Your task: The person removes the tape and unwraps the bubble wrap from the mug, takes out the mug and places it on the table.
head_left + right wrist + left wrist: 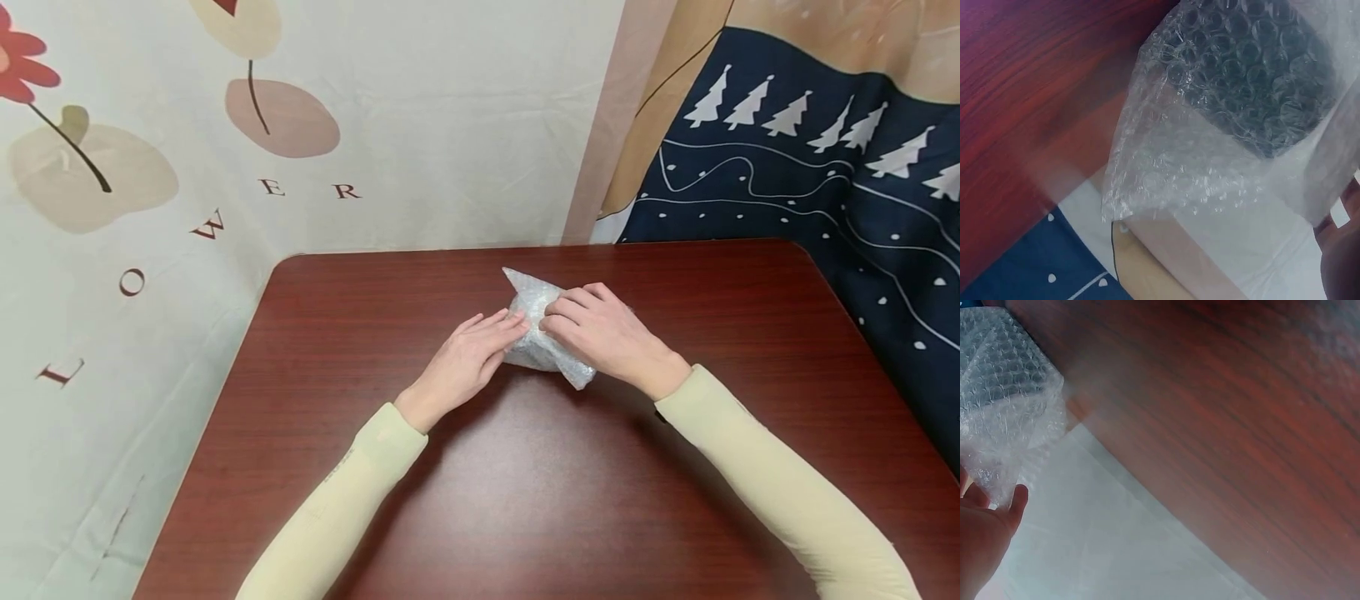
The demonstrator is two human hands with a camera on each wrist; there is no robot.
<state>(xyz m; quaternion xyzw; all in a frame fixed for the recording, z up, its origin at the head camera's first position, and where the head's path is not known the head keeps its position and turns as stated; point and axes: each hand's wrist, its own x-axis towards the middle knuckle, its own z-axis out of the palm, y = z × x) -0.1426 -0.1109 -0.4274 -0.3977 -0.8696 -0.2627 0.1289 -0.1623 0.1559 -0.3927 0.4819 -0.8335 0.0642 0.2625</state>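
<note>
A bubble-wrapped package (537, 360) lies on the table toward its far edge, with one wrap corner sticking out at the back and another at the front. Through the clear bubbles a dark, flat-sided item (1260, 94) shows in the right wrist view. My left hand (472, 354) rests on the package's left side, its fingers extended over the wrap. From the right, my right hand (606, 333) grips the bubble wrap (1179, 169) with bent fingers; its thumb is hidden in the head view. In the left wrist view, the left hand (985, 540) borders the wrap's loose edge.
The dark red wooden table (525, 500) extends around the package, with rounded far corners. A pale curtain (450, 150) printed with flowers and letters hangs behind and to the left. Navy fabric (750, 179) with white trees hangs at the right.
</note>
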